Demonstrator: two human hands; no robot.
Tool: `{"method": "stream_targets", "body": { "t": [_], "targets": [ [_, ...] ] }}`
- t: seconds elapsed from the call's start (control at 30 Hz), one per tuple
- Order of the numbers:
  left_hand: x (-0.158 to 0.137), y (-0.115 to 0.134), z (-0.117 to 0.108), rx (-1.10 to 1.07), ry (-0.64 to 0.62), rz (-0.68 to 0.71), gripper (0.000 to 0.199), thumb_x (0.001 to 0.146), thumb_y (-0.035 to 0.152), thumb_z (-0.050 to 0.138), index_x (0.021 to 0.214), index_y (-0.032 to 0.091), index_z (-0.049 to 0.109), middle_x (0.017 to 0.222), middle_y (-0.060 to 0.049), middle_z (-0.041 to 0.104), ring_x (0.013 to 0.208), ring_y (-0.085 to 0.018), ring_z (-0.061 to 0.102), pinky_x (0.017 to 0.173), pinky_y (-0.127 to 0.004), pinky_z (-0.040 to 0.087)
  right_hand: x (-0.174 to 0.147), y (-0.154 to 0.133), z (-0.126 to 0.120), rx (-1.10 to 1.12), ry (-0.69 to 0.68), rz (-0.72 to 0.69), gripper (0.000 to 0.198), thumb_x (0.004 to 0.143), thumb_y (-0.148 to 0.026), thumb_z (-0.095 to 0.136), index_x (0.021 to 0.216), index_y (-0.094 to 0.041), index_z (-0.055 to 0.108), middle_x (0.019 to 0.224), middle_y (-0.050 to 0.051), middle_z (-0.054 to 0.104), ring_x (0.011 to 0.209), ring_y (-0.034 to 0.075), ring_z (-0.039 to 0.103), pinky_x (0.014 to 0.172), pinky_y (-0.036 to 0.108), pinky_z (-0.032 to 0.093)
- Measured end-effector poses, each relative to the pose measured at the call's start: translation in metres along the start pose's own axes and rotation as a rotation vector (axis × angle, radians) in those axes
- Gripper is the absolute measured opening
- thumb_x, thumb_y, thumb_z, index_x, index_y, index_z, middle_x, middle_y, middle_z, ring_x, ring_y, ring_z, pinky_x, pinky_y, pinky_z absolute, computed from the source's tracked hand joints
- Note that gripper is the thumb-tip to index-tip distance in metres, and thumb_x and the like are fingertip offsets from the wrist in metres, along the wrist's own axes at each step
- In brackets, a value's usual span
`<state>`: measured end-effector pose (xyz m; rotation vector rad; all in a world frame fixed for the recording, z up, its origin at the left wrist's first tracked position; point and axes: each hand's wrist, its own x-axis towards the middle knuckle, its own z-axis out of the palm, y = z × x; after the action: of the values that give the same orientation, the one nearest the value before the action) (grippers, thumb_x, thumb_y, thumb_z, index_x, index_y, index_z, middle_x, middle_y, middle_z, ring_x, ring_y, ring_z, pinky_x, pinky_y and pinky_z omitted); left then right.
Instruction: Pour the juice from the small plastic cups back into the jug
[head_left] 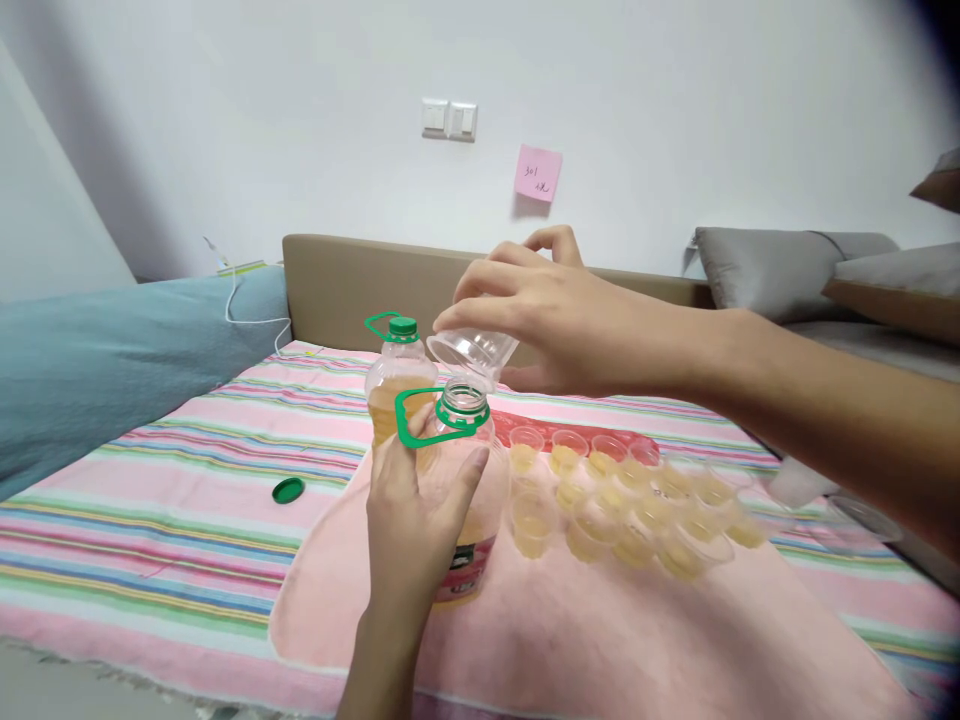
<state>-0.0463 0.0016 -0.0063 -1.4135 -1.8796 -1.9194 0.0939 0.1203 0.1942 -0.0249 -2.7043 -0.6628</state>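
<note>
Done: front bottle [480,500], on pink cloth [322,610], was uncapped; fingers of your left hand [416,510] wrapped it. Your right hand [544,310] pinched clear cup [476,350], tilted at bottle's mouth. Untouched: cups of yellow liquid [532,528] stood alongside; rear bottle [390,375] was capped.

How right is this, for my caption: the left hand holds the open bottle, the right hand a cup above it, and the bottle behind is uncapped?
Only the last part is wrong: in the head view, the bottle behind has its green cap on.

Home interior: striped spread [187,520], grey cushions [780,270]
</note>
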Motion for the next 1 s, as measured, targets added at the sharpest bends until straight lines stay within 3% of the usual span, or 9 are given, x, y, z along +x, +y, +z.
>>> {"method": "stream_targets", "body": {
  "t": [0.17, 1.0],
  "targets": [
    [0.0, 0.001, 0.0, -0.006, -0.002, -0.009, 0.055, 0.097, 0.054, 0.079, 0.145, 0.028, 0.068, 0.141, -0.007, 0.073, 0.139, -0.029, 0.065, 0.116, -0.04, 0.05, -0.001, -0.003, -0.003, -0.008, -0.027, -0.015, 0.05, 0.099, -0.027, 0.07, 0.148, -0.033, 0.065, 0.141, 0.01, 0.065, 0.132, 0.037, 0.052, 0.113, 0.063, 0.025],
    [0.0, 0.002, -0.001, 0.007, -0.004, -0.022, 0.059, 0.097, 0.057, 0.079, 0.146, 0.026, 0.067, 0.143, -0.008, 0.073, 0.141, -0.031, 0.064, 0.118, -0.042, 0.051, 0.0, -0.014, -0.004, -0.026, -0.005, -0.027, 0.044, 0.103, -0.024, 0.061, 0.144, -0.038, 0.066, 0.136, 0.004, 0.069, 0.133, 0.032, 0.053, 0.117, 0.069, 0.027]
  ]
}}
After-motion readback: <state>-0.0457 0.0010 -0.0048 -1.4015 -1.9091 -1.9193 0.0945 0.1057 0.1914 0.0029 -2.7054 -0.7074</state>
